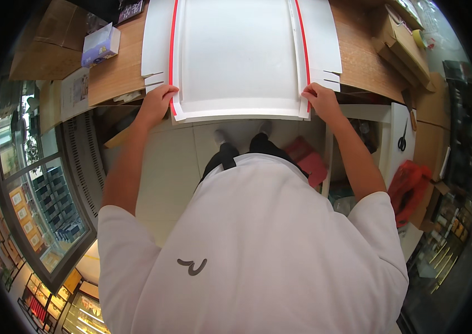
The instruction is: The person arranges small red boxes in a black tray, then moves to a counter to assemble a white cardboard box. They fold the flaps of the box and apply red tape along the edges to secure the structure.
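Note:
A large white cardboard sheet (pixel 236 61) with raised, creased borders lies on the wooden table and reaches past its near edge. Along its left side runs a red strip (pixel 173 44), and a second red strip (pixel 303 33) follows the right side. Slits are cut into the outer side flaps near the front. My left hand (pixel 159 102) pinches the left border close to the near corner, its fingertips at the red strip. At the opposite near corner, my right hand (pixel 321 101) pinches the right border beside the other strip. What lies exactly between the fingertips is hidden.
A tissue box (pixel 101 47) and a cardboard box (pixel 52 42) stand at the left. Brown cartons (pixel 400 42) and a tape roll (pixel 419 38) are at the right. Black scissors (pixel 402 139) hang on a white panel near a red bag (pixel 411 189). A window (pixel 47 206) is at left.

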`<action>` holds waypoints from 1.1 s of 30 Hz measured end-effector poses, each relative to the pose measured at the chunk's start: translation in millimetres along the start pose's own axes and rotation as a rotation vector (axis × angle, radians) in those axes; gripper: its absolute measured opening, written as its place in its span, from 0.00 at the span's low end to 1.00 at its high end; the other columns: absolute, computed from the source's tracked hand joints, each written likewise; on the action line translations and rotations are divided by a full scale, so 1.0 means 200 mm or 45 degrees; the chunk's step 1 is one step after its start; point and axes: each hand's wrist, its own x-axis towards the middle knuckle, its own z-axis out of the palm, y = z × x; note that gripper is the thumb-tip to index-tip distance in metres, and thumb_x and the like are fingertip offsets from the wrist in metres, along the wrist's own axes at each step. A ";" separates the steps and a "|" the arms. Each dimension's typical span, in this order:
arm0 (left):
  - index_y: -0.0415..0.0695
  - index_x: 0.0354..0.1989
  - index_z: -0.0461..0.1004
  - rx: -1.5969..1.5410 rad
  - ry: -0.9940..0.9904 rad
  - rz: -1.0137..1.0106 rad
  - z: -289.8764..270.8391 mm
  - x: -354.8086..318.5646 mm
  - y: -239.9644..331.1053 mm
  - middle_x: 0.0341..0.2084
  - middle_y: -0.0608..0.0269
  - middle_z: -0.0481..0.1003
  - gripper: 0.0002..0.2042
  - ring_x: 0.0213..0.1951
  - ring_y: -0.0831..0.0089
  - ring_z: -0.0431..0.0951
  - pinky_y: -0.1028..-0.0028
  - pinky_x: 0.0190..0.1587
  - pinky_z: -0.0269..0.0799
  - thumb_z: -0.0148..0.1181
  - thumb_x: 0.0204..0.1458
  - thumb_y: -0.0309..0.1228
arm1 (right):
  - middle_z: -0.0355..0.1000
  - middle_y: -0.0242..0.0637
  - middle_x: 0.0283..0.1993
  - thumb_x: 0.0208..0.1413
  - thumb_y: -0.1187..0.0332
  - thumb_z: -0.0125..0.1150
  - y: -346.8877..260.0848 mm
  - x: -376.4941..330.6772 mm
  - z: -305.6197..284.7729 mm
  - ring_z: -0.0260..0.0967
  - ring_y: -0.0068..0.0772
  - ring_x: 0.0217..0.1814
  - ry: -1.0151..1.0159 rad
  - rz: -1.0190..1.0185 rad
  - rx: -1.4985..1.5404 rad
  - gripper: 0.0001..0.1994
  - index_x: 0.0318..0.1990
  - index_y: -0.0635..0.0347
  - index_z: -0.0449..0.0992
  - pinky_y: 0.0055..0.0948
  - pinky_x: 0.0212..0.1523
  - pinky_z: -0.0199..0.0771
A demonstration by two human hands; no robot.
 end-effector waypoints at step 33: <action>0.41 0.52 0.72 0.185 -0.136 0.230 -0.02 -0.20 0.04 0.41 0.53 0.76 0.18 0.41 0.67 0.78 0.75 0.47 0.72 0.54 0.52 0.17 | 0.77 0.28 0.38 0.62 0.70 0.57 0.28 -0.11 0.22 0.71 0.17 0.40 0.152 0.165 0.958 0.09 0.46 0.62 0.78 0.23 0.44 0.72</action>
